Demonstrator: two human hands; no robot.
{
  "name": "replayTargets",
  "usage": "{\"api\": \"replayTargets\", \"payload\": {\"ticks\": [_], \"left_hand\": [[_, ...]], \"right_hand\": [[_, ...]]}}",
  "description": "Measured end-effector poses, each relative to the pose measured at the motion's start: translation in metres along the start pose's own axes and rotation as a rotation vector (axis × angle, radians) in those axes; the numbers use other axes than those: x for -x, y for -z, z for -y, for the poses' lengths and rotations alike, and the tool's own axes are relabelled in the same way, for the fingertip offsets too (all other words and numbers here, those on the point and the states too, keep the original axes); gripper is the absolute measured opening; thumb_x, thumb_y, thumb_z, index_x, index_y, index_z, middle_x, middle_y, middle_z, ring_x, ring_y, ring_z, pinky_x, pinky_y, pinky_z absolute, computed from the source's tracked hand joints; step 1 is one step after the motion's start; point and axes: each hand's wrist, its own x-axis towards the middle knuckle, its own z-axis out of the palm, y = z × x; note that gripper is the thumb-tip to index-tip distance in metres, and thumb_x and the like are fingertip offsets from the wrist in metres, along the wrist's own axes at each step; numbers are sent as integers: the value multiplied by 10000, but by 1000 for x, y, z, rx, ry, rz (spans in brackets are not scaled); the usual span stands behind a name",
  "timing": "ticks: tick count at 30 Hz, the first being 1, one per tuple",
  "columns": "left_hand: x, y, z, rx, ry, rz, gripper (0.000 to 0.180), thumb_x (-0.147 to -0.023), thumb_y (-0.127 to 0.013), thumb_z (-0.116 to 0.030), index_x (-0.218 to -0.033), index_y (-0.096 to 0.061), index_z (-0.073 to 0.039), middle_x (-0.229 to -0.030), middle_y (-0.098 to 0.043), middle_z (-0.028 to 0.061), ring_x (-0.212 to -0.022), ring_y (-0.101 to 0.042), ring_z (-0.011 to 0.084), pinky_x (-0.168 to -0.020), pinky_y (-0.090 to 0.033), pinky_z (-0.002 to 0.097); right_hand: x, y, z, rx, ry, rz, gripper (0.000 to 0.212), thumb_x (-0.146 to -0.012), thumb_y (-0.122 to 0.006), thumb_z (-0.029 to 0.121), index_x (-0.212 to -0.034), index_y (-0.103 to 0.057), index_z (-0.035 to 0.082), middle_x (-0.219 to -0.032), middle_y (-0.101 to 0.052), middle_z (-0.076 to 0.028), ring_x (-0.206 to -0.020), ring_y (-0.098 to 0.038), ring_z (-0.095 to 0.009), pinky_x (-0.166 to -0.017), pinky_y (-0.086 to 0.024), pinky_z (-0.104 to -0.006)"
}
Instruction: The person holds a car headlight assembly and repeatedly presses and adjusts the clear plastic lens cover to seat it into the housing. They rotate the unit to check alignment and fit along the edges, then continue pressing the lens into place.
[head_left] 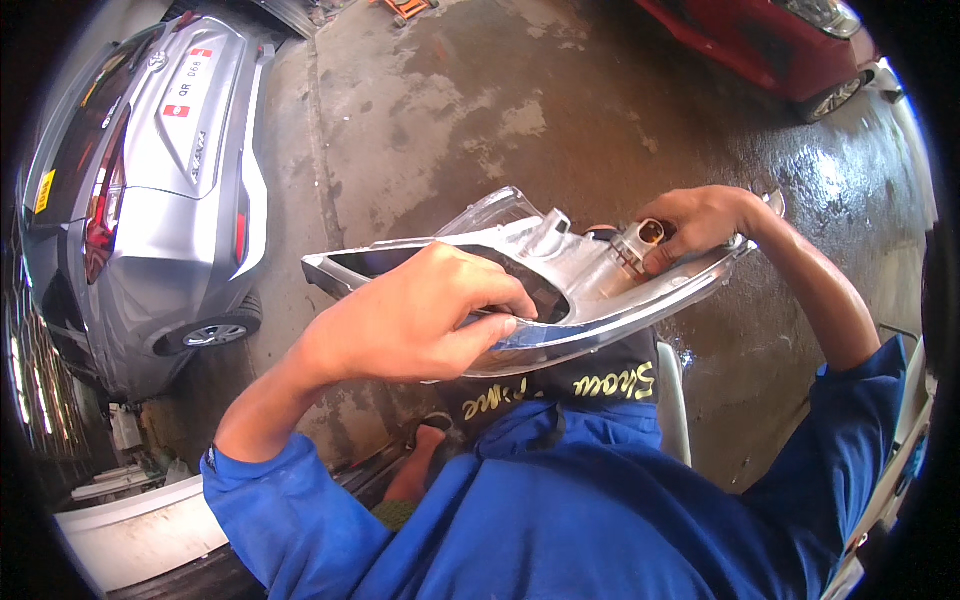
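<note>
Car headlight [598, 272] is held up before the torso, long axis left to right. Its near opening rim is clamped by left hand [425, 312]; its right part is gripped by right hand [700, 222], nearer the amber-centred socket [651, 233].

- Car workshop, by the look of it
- Silver car [180, 225] parked on the left
- Red car [735, 50] at the upper right
- Loose car lamp [592, 268] held up
- Stained, partly wet concrete floor [400, 125]
</note>
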Motion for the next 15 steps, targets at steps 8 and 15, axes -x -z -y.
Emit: {"api": "replayTargets", "payload": {"ticks": [8, 15], "left_hand": [[-31, 32, -22, 134, 174, 164, 291, -908, -721, -209, -1064, -748, 35, -879, -763, 183, -817, -749, 242, -756, -567, 350], [-55, 53, -34, 130, 251, 240, 310, -912, -737, -222, -1058, -761, 51, -845, -768, 141, -741, -712, 169, -703, -556, 318]], "right_hand": [[9, 15, -7, -82, 100, 70, 631, -890, -792, 447, -1248, -641, -50, -1075, -740, -145, -971, -687, -222, -854, -541, -364], [29, 34, -10, -73, 66, -37, 598, -903, -790, 392, -1290, -630, -36, -1082, -746, -131, -972, -691, -207, -877, -536, -355]]}}
